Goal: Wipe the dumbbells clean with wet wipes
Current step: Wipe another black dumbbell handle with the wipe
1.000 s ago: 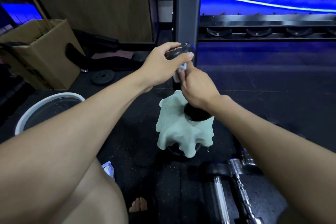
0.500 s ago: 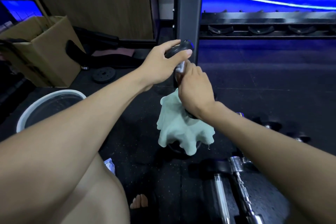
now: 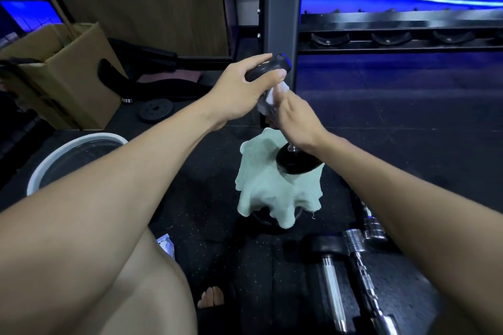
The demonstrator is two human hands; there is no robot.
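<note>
matt black dumbbell [image 3: 296, 162], soft cloth [image 3: 268, 193] — speckled rubber floor [image 3: 394, 130]

Two hands: left [image 3: 239, 90], right [image 3: 295, 119]. One wipe [image 3: 272, 95]. One green cloth [image 3: 272, 187]. One box [image 3: 62, 76]. One basin [image 3: 54, 160]. One plate [image 3: 155, 110]. Three dumbbells: one held [image 3: 296, 163], two on floor [image 3: 330, 266] [image 3: 362, 253].

Dumbbell [image 3: 295, 162] stands on end, lower head resting on a pale green cloth [image 3: 268, 185] draped over a dark object on the black rubber floor [image 3: 408, 122]. Left hand [image 3: 245, 90] grips the upper head from above. Right hand [image 3: 295, 117] is wrapped round the handle with a white wet wipe [image 3: 270, 95] pinched against the metal (handle mostly hidden). Near right: more dumbbells [image 3: 330, 258] lying flat. Left: white-rimmed basin [image 3: 73, 144]; far left, cardboard box [image 3: 68, 79]. Far right: empty-cradled rack [image 3: 394, 38].
</note>
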